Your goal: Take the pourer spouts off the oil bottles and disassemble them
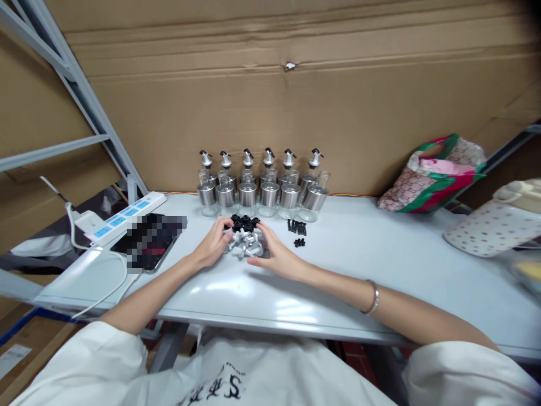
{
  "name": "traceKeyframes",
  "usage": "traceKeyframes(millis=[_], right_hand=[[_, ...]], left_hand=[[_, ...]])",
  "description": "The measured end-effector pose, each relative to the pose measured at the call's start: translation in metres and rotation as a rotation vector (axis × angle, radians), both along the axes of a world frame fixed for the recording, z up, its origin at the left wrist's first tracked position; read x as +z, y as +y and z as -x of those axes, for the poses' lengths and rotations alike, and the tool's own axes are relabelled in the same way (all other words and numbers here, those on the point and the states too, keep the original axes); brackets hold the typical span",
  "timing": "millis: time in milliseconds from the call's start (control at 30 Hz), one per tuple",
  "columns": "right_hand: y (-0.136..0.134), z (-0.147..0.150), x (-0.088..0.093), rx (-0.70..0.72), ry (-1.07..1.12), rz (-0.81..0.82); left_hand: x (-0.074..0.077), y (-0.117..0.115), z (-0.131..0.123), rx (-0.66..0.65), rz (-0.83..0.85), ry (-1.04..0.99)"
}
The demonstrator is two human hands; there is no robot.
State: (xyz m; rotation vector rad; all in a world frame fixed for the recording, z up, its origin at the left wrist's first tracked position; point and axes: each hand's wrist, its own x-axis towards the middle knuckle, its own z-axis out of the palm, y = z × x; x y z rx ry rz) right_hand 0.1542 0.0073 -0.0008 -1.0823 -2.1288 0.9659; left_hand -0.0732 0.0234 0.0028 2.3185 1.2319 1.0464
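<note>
My left hand (214, 243) and my right hand (276, 254) curve around a pile of silver-grey spout parts (245, 245) on the table, one on each side. Fingers are apart on both, and neither grips anything I can see. Several round black stoppers (244, 223) lie grouped just behind the silver pile, close to the fingertips. To the right of my right hand are a row of small black levers (297, 226) and a little cluster of black pieces (300, 242). Behind stand glass bottles with metal sleeves (269, 195); those at the back carry silver pourers with black levers (268, 157).
A phone (147, 242) and a white power strip (127, 216) with cables lie at the left of the white table (359, 270). At right are a patterned bag (422, 183) and a dotted white container (486, 225). Cardboard (253, 101) walls the back; a metal frame (84, 96) rises left.
</note>
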Motion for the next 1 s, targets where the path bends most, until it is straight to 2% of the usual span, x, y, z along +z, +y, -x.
traceKeyframes(millis=[100,233,533,800,1000], right_hand=[[0.002,0.009,-0.002,-0.017,0.015,-0.045],[0.005,0.016,-0.001,-0.020,-0.007,-0.093],[-0.002,0.028,-0.009,0.090,-0.109,-0.233],[-0.005,0.033,-0.004,0.130,-0.219,-0.195],[-0.008,0.028,0.000,0.103,-0.192,-0.232]], left_hand=[[-0.002,-0.005,-0.009,-0.114,0.000,0.006],[-0.001,-0.004,-0.012,-0.145,0.082,0.015],[0.005,-0.011,-0.021,-0.073,0.113,-0.016],[0.004,-0.013,-0.023,0.055,0.064,-0.028],[0.005,-0.013,-0.020,0.059,-0.004,0.023]])
